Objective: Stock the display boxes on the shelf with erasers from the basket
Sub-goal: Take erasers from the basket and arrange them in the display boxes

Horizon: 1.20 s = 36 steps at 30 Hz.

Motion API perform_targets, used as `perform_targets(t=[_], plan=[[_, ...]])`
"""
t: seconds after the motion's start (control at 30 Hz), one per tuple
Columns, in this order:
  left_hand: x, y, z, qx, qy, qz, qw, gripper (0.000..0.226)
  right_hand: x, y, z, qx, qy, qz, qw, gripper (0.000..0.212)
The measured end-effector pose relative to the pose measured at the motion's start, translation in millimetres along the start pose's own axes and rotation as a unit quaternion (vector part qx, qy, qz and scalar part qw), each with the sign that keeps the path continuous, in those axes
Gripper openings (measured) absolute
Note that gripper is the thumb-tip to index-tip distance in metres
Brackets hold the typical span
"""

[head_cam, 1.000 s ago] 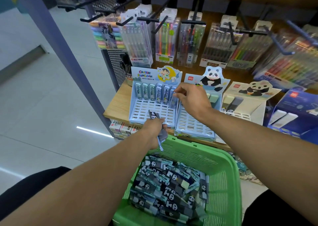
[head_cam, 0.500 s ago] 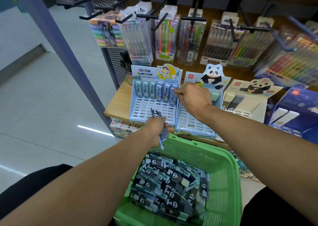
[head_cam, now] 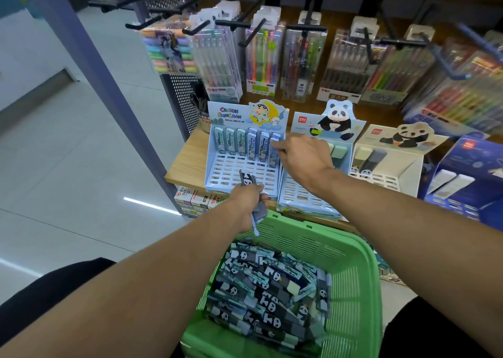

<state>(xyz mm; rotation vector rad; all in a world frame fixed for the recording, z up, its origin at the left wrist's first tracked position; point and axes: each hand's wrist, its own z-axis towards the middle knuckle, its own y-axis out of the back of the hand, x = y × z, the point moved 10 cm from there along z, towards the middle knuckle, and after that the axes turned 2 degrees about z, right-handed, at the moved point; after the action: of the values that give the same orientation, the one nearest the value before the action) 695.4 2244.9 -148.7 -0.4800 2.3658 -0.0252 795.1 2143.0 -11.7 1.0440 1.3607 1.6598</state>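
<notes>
A green basket (head_cam: 351, 270) in front of me holds a heap of panda-print erasers (head_cam: 269, 289). My left hand (head_cam: 246, 203) grips a small bunch of erasers (head_cam: 247, 179) above the basket's far rim. On the shelf stands a light blue Crayon Shinchan display box (head_cam: 231, 172) with a back row of several upright erasers (head_cam: 246, 145). My right hand (head_cam: 302, 156) reaches to that row's right end and pinches the rightmost eraser (head_cam: 273, 153).
Right of the blue box stand two panda display boxes (head_cam: 307, 194) (head_cam: 392, 167) and a dark blue box (head_cam: 468, 178). Pen packs hang on black hooks (head_cam: 234, 24) above the wooden shelf (head_cam: 185, 164). A purple post (head_cam: 81, 47) stands at left, with tiled floor beyond.
Hardly anything moved. My right hand stays at the right end of the eraser row, and my left hand keeps its bunch in the same spot.
</notes>
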Motion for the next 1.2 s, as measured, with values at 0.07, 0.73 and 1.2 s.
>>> perform_targets(t=[0.07,0.73,1.2], plan=[[0.5,1.8,3.1,-0.005,-0.003,0.003,1.0,0.01,-8.2,3.1,0.9,-0.012,-0.024,0.006,1.0,0.035],[0.0,4.5,1.8,-0.004,0.007,0.012,1.0,0.005,17.0,-18.7,4.7,0.091,0.051,-0.017,0.994,0.067],[-15.1,3.0,-12.9,0.002,-0.019,-0.037,0.999,0.016,17.8,-17.6,-0.7,0.094,0.034,0.044,0.994,0.069]])
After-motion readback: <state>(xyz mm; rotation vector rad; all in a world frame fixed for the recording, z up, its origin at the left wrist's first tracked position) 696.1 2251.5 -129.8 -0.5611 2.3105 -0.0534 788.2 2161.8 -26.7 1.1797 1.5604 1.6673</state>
